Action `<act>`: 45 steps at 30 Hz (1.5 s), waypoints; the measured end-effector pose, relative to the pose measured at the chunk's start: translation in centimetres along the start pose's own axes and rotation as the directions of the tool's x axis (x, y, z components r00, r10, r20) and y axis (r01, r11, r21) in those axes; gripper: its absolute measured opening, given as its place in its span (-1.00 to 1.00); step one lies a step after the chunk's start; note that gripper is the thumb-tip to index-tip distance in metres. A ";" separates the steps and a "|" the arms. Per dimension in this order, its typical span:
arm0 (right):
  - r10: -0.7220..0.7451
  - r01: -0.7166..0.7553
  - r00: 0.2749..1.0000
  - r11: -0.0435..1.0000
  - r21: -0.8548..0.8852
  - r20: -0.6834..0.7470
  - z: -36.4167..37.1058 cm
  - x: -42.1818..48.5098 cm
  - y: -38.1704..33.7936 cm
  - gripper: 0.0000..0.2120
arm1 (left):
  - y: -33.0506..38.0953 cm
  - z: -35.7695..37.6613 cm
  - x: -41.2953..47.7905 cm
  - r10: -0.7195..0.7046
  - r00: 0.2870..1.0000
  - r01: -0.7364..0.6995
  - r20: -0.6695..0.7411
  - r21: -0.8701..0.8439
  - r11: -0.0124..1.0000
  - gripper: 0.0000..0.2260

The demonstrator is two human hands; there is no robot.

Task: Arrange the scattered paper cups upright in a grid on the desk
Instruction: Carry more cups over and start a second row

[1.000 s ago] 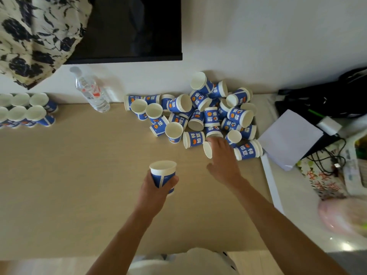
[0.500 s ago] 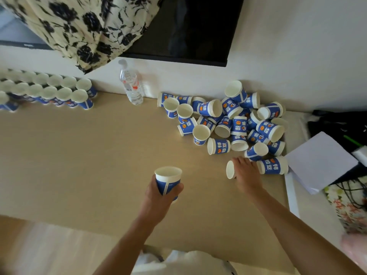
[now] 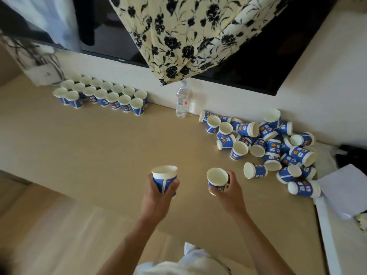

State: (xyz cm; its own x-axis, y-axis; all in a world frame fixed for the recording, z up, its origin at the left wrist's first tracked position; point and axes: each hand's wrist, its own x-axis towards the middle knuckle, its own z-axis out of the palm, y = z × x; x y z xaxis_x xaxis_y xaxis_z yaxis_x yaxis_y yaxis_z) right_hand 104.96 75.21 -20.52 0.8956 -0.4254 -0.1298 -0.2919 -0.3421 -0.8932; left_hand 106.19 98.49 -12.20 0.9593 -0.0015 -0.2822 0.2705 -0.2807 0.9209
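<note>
Hands over desk [image 3: 99, 151]: the left hand [image 3: 158, 193] is gripping an upright blue-and-white cup [image 3: 164, 176], fingers curling round its wall; the right hand [image 3: 228, 192] is clasping a second cup [image 3: 217, 176] likewise, its mouth tilting slightly toward the camera. Both are being held near the desk's front edge (whether either base is touching the surface cannot be told). Upright cups [image 3: 103, 94] are standing in rows at far left; scattered cups [image 3: 274, 143] are lying heaped at far right, a water bottle [image 3: 181, 102] standing between the groups.
</note>
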 end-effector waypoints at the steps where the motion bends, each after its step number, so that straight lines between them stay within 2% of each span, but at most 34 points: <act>1: -0.002 0.002 1.000 0.999 0.032 0.008 1.3 -0.9 -0.9 -0.49 | -0.3 -1.4 -0.2 0.001 1.000 -0.001 -0.013 -0.009 1.000 -0.71; 8: -0.040 0.027 0.997 0.982 0.185 0.064 10.7 -6.1 -6.7 -0.42 | -3.3 -11.3 -1.4 0.009 0.998 -0.011 -0.067 -0.021 1.000 -0.67; 17: -0.089 0.031 0.975 0.962 0.271 0.203 21.4 -8.7 -13.5 -0.43 | -5.7 -23.1 -1.0 0.027 0.966 -0.022 -0.258 0.021 1.000 -0.61; 25: -0.057 -0.031 0.966 0.942 0.334 0.253 29.9 -5.8 -17.2 -0.39 | -7.3 -29.7 3.5 -0.024 0.940 0.028 -0.342 0.006 1.000 -0.62; 30: -0.043 -0.072 0.953 0.929 0.364 0.299 37.2 -1.4 -19.4 -0.44 | -8.0 -34.3 9.4 -0.036 0.929 0.063 -0.368 0.064 0.996 -0.62; 38: 0.001 -0.131 0.953 0.903 0.410 0.303 44.5 3.8 -23.1 -0.47 | -7.1 -39.7 18.6 -0.037 0.947 0.083 -0.320 0.132 0.988 -0.62; 45: 0.084 -0.156 0.978 0.900 0.408 0.189 48.2 5.8 -24.1 -0.50 | -7.7 -42.5 26.1 0.009 0.981 0.024 -0.195 0.162 0.986 -0.60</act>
State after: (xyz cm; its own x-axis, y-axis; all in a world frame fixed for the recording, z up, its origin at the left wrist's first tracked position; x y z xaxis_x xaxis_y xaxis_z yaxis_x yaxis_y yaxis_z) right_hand 133.37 121.35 -20.49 0.9151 -0.2870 -0.2832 -0.2653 0.1003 -0.9589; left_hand 132.58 141.41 -15.20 0.9590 0.1829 -0.2166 0.2763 -0.4328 0.8581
